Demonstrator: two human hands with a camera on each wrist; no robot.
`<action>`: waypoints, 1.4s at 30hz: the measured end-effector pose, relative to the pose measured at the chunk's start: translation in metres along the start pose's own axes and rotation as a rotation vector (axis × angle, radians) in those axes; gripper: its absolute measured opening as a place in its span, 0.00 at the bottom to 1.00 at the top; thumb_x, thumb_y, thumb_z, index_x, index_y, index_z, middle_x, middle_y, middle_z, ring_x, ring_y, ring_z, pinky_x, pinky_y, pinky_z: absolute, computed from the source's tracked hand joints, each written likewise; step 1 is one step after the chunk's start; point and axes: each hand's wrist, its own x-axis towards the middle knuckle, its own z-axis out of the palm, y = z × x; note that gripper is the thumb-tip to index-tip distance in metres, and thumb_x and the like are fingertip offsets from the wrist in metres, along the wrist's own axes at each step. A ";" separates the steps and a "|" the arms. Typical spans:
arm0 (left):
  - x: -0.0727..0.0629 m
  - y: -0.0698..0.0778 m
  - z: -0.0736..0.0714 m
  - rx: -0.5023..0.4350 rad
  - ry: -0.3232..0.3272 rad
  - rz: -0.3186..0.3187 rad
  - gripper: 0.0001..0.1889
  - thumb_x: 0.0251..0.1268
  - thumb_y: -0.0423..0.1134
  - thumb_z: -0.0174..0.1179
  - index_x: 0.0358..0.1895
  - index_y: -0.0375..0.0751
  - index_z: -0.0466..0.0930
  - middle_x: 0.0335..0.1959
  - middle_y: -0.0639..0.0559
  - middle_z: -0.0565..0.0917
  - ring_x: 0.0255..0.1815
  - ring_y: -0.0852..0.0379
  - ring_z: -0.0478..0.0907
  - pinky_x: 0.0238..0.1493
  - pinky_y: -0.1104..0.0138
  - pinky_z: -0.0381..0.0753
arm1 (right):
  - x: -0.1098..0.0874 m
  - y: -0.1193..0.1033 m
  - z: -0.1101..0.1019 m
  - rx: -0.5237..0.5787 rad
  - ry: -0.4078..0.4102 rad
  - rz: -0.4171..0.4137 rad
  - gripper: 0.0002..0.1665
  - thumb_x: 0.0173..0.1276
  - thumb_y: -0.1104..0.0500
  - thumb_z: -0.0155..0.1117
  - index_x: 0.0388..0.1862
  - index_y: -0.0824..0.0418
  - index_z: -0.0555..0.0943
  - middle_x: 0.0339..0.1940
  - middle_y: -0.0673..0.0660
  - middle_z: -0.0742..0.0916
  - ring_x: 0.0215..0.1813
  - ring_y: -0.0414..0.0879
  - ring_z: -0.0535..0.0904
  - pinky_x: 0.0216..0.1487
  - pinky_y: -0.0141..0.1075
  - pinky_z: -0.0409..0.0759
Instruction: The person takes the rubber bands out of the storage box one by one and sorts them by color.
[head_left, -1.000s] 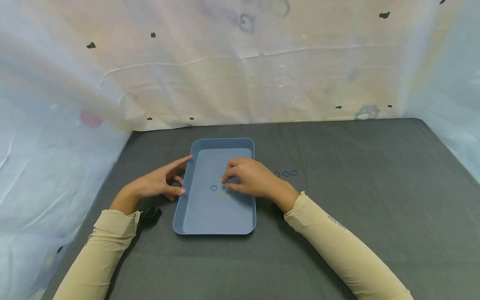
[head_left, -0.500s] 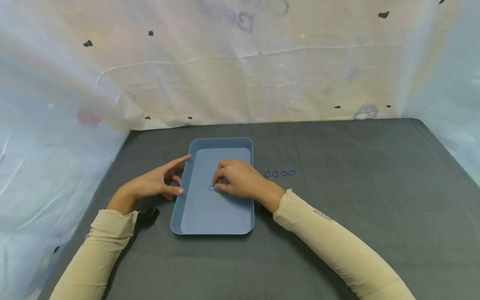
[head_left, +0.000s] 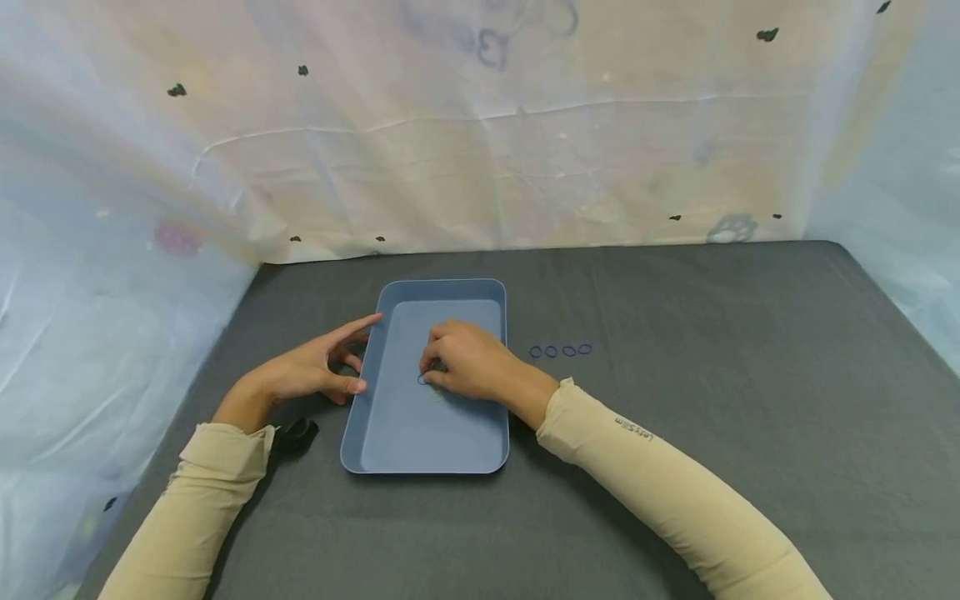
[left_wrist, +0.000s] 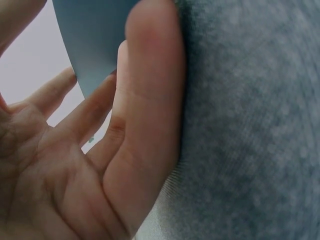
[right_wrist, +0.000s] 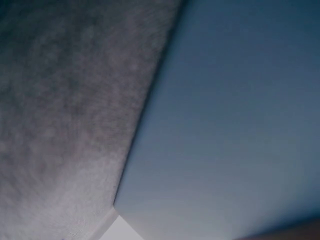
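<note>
A blue-grey tray (head_left: 427,450) lies on the dark table. My left hand (head_left: 311,364) steadies its left side, with spread fingers and thumb touching the rim and outer wall. In the left wrist view, fingers (left_wrist: 95,107) reach the tray wall (left_wrist: 95,35). Over the middle of the tray, my right hand (head_left: 468,362) has curled fingers, and its thumb and index finger pinch at a thin blue ring (head_left: 422,380). A faint yellow-green ring (head_left: 437,396) lies just below; others there are mostly hidden by the hand. The right wrist view shows only the tray's side (right_wrist: 215,125) and tabletop.
Several thin dark-blue rings (head_left: 552,352) lie in a row on the table right of the tray. A black object (head_left: 300,435) sits beside my left wrist. A pale sheet (head_left: 480,183) hangs behind the table, with bluish sheets (head_left: 97,317) at the sides.
My right hand has moved left across the tray to the blue ring, uncovering more of the row of rings on the table. The left hand keeps its place at the tray.
</note>
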 end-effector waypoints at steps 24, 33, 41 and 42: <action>-0.003 0.000 0.000 -0.013 -0.003 0.012 0.53 0.63 0.40 0.69 0.81 0.65 0.38 0.81 0.36 0.45 0.57 0.43 0.74 0.41 0.54 0.84 | -0.001 -0.003 0.001 -0.030 0.000 0.001 0.07 0.68 0.50 0.70 0.40 0.48 0.90 0.38 0.46 0.84 0.43 0.42 0.76 0.49 0.37 0.76; -0.004 0.002 0.000 -0.009 0.002 0.014 0.53 0.63 0.40 0.69 0.81 0.65 0.39 0.81 0.36 0.44 0.59 0.41 0.73 0.41 0.54 0.85 | -0.002 -0.001 0.000 -0.019 0.009 -0.005 0.08 0.67 0.48 0.70 0.40 0.47 0.91 0.37 0.46 0.84 0.41 0.41 0.76 0.49 0.36 0.76; -0.004 0.003 0.000 -0.011 -0.001 0.010 0.54 0.63 0.40 0.70 0.81 0.64 0.38 0.81 0.36 0.44 0.59 0.42 0.74 0.41 0.54 0.85 | -0.003 0.000 0.000 -0.007 0.018 -0.011 0.08 0.66 0.48 0.71 0.40 0.48 0.91 0.37 0.46 0.84 0.41 0.41 0.76 0.48 0.38 0.75; -0.004 0.002 0.000 -0.010 -0.001 0.010 0.54 0.63 0.40 0.70 0.81 0.64 0.38 0.81 0.36 0.44 0.58 0.42 0.74 0.41 0.54 0.85 | -0.003 0.000 -0.001 -0.004 0.017 -0.011 0.08 0.67 0.48 0.71 0.40 0.48 0.91 0.37 0.46 0.85 0.41 0.41 0.76 0.49 0.38 0.76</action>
